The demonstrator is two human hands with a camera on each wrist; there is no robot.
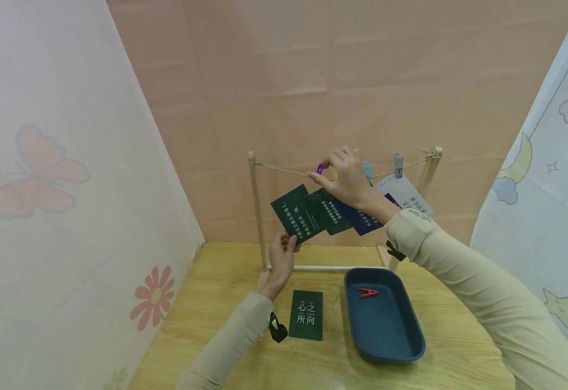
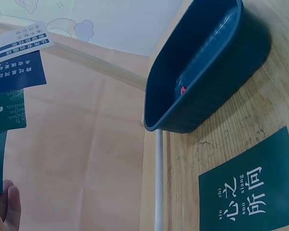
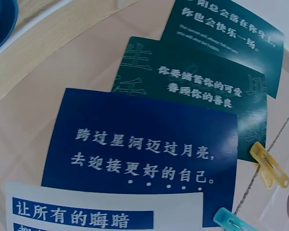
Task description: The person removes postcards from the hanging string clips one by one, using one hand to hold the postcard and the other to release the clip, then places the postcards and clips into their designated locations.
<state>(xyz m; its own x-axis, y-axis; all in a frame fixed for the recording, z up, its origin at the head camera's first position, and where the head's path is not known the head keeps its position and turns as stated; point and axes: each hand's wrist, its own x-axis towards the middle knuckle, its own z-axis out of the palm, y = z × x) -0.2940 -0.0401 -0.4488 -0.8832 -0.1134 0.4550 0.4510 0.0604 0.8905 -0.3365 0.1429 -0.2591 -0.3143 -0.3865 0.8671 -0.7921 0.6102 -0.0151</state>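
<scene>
My left hand pinches the lower corner of a dark green card printed with white writing. This card hangs tilted below a string. At the string, the thumb and fingers of my right hand pinch a purple clothespin, above the card's upper edge. Beside it, a second green card hangs from a yellow clothespin. A blue card hangs by a light blue clothespin. Farther right, a grey clothespin holds a white card.
The string runs between two wooden posts, with a white rod low between them. On the wooden table lies another green card. A dark blue basin stands to its right, with a red clothespin inside.
</scene>
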